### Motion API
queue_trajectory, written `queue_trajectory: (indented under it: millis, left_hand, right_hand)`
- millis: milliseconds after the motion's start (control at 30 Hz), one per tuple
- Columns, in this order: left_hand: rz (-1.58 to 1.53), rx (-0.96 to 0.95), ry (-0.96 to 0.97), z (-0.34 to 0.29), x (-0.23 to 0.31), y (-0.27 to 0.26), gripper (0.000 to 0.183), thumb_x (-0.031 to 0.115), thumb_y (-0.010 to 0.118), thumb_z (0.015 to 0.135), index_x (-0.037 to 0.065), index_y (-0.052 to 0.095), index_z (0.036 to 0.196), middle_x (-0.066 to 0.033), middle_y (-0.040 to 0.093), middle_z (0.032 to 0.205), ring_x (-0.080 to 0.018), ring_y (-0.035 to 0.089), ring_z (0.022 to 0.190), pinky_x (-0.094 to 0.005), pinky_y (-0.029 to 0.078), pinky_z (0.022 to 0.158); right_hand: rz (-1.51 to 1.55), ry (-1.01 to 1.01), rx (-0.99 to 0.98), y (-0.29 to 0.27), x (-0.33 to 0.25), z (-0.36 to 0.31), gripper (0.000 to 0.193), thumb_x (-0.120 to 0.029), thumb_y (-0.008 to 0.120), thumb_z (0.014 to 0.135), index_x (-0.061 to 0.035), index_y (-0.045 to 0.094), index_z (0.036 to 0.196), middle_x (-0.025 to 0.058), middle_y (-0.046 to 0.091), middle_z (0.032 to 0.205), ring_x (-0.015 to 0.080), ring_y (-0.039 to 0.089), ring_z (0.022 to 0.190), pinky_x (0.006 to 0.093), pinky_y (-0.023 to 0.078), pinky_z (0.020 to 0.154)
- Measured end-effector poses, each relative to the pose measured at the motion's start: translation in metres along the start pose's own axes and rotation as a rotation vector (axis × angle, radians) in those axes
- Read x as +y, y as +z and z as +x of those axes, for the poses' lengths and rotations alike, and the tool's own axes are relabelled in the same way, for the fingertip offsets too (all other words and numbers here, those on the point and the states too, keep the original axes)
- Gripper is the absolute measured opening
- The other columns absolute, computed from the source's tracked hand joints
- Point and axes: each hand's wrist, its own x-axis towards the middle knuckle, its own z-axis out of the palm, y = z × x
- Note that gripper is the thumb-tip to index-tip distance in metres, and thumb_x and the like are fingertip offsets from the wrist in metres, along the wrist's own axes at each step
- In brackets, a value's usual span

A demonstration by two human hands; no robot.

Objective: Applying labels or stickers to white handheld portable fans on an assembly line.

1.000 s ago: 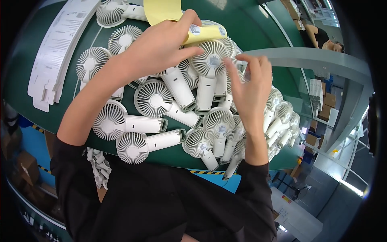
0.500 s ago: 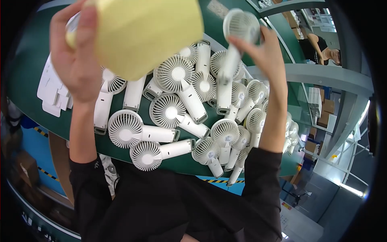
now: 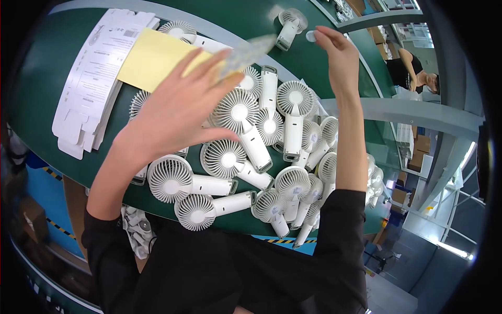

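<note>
My left hand (image 3: 180, 107) reaches over the pile with its fingers spread. Beneath and beside those fingers lies a yellow sheet (image 3: 149, 60). A blurred, pale patterned sheet (image 3: 248, 56) sticks up at the fingertips; whether it joins the yellow one, I cannot tell. My right hand (image 3: 340, 55) is raised at the far right, pinching a small, round, whitish disc (image 3: 310, 36). Just left of it, a white handheld fan (image 3: 286, 35) lies apart on the green table. Many more white handheld fans (image 3: 238, 111) lie heaped in front of me, partly hidden by my left hand.
Flat white printed cartons (image 3: 91, 78) are stacked at the left. A grey rail (image 3: 256, 47) curves behind the heap across the green table (image 3: 36, 99). Grey frame bars (image 3: 402, 103) stand at the right, and another person (image 3: 405, 68) is beyond them.
The yellow sheet has dropped from my raised left hand onto the cartons and fans. My right hand has let go of a fan, which now lies at the back, and pinches a small disc.
</note>
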Motion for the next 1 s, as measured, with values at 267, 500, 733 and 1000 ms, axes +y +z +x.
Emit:
queue_trajectory:
  millis: [267,500,733,1000]
  left_hand:
    - [-0.097,-0.136,0.067,0.013,-0.014,0.023,0.082,0.039,0.083,0.067,0.009,0.055,0.137,-0.0118,0.051,0.144,-0.0292,0.041,0.139,-0.0455,0.025,0.121]
    - [-0.226,-0.201,0.039,0.024,-0.032,0.033,0.083,0.034,0.084,0.069,0.010,0.051,0.141,-0.0149,0.050,0.145,-0.0325,0.044,0.136,-0.0448,0.026,0.121]
    - [-0.388,-0.219,-0.009,0.021,-0.037,0.037,0.073,0.031,0.082,0.075,0.003,0.054,0.136,-0.0161,0.061,0.125,-0.0339,0.056,0.116,-0.0400,0.046,0.100]
    - [-0.419,-0.135,0.041,0.018,-0.043,0.044,0.069,0.035,0.082,0.075,0.002,0.058,0.130,-0.0173,0.063,0.116,-0.0345,0.058,0.112,-0.0399,0.046,0.097]
  right_hand:
    - [0.389,0.142,-0.122,0.013,-0.036,-0.097,0.025,0.001,0.067,0.091,0.0072,0.063,0.114,0.0109,0.068,0.106,0.0158,0.064,0.100,0.0265,0.050,0.091]
    - [0.186,-0.122,-0.341,0.037,-0.043,-0.132,0.030,0.004,0.070,0.087,0.0037,0.062,0.116,0.0079,0.067,0.101,0.0144,0.062,0.098,0.0287,0.047,0.093]
    - [0.085,-0.153,-0.510,0.056,-0.034,-0.115,0.036,0.001,0.071,0.084,-0.0002,0.064,0.120,0.0042,0.069,0.093,0.0114,0.062,0.094,0.0278,0.048,0.090]
    - [0.047,-0.257,-0.521,0.059,-0.023,-0.106,0.039,0.002,0.071,0.084,-0.0017,0.064,0.122,0.0038,0.069,0.092,0.0097,0.062,0.092,0.0250,0.050,0.085]
